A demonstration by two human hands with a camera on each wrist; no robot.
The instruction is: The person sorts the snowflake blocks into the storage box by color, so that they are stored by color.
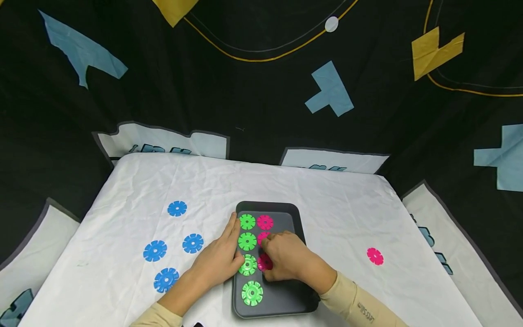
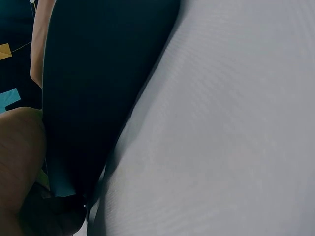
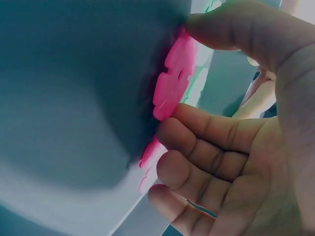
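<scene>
A dark baking tray lies on the white cloth with a column of green notched discs along its left side. Beside them runs a column of pink notched discs. My right hand pinches the nearest pink disc by its edges between thumb and forefinger, just at the tray's floor; its other fingers are loosely bent. My left hand rests against the tray's left side, its fingers straight along the wall and its thumb over the rim near a green disc. The tray's wall fills much of the left wrist view.
Several blue notched discs lie spread over the cloth left of the tray. One loose pink disc lies to the right. A black curtain hangs behind the table, and a small dark object shows at the bottom edge.
</scene>
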